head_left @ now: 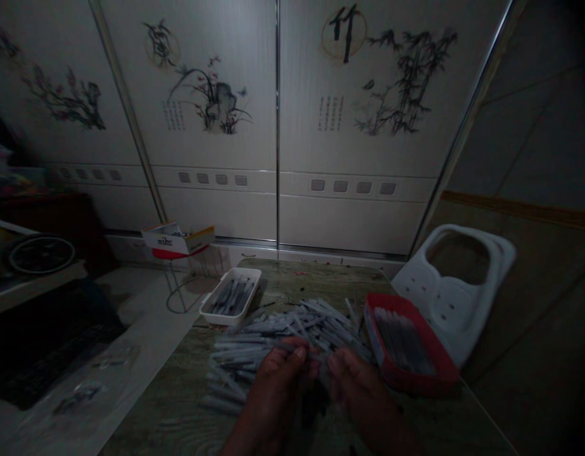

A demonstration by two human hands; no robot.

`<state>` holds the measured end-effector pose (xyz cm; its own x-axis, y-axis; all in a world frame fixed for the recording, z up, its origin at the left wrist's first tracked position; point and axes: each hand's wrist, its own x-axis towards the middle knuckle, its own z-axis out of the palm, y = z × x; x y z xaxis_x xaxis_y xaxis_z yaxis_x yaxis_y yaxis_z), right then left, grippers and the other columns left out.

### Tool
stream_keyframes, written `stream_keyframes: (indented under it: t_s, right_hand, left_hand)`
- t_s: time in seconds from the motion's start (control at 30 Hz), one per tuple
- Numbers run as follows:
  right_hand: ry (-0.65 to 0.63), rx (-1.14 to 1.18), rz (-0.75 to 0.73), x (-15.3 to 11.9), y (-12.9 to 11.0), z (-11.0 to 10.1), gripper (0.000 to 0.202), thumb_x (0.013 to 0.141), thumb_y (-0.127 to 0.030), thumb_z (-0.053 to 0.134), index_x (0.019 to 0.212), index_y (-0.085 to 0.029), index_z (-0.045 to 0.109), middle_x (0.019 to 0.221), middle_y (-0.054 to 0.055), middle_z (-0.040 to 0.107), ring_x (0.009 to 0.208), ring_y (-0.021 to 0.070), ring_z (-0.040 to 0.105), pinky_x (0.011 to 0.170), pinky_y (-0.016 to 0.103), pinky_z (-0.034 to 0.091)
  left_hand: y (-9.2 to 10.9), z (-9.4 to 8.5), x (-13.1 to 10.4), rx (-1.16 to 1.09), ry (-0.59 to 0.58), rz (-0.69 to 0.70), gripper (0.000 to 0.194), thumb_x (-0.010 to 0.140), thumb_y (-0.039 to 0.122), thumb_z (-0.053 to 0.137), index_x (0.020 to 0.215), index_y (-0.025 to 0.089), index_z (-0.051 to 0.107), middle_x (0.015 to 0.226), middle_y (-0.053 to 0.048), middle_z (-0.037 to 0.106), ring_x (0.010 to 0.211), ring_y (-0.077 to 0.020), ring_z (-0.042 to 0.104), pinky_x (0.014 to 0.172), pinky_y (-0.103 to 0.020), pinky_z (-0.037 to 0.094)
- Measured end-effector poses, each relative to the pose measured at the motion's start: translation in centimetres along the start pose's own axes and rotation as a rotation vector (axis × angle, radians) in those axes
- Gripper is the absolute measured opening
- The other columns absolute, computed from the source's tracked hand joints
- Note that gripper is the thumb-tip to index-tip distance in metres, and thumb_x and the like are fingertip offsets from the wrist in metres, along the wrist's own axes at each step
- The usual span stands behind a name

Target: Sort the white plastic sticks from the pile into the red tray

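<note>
In the dim light, both my hands work close together over the front of a loose pile of translucent pens (235, 351). My left hand (282, 375) is closed, thumb pressed against the fingers, around a slim pen (317, 358) that points towards the right hand. My right hand (356, 378) is also closed, pinching at the pen's other end; blur hides exactly what sits between its fingertips. Dark small pieces (313, 405) lie on the table below and between the hands, too dim to make out.
A white tray (222, 318) with dark-cored pens stands behind the pile on the left. A red basket (447, 380) of clear pen tubes is at the right. The wood-grain table (173, 405) has a white chair (456, 304) beside it and a stool (178, 253) with a box behind.
</note>
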<state>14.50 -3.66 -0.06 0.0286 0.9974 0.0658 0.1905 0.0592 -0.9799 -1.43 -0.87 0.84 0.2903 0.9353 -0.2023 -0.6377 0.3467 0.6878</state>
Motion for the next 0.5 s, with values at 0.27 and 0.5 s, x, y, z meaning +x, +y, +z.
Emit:
stream_keyframes:
  t_s: [0.27,0.5]
  right_hand:
    - [-0.008,0.070,0.071,-0.04,-0.74,0.08,0.051,0.097,-0.065,0.042,0.071,-0.022,0.050,0.063,-0.004,0.048,0.059,0.0135,0.045,0.056,0.026,0.036]
    - [0.032,0.058,0.011,-0.23,-0.36,0.13,0.049,0.098,-0.062,0.044,0.070,-0.022,0.049,0.064,-0.003,0.047,0.061,0.0136,0.045,0.057,0.026,0.036]
  left_hand:
    - [-0.43,-0.18,0.12,0.001,0.016,0.022,0.023,0.080,0.027,0.079,0.096,0.017,0.067,0.094,-0.007,0.072,0.079,-0.0149,0.068,0.077,-0.027,0.054]
    - [-0.50,-0.25,0.03,0.039,-0.037,0.053,0.018,0.082,0.025,0.077,0.095,0.016,0.068,0.094,-0.007,0.072,0.080,-0.0148,0.067,0.079,-0.027,0.053]
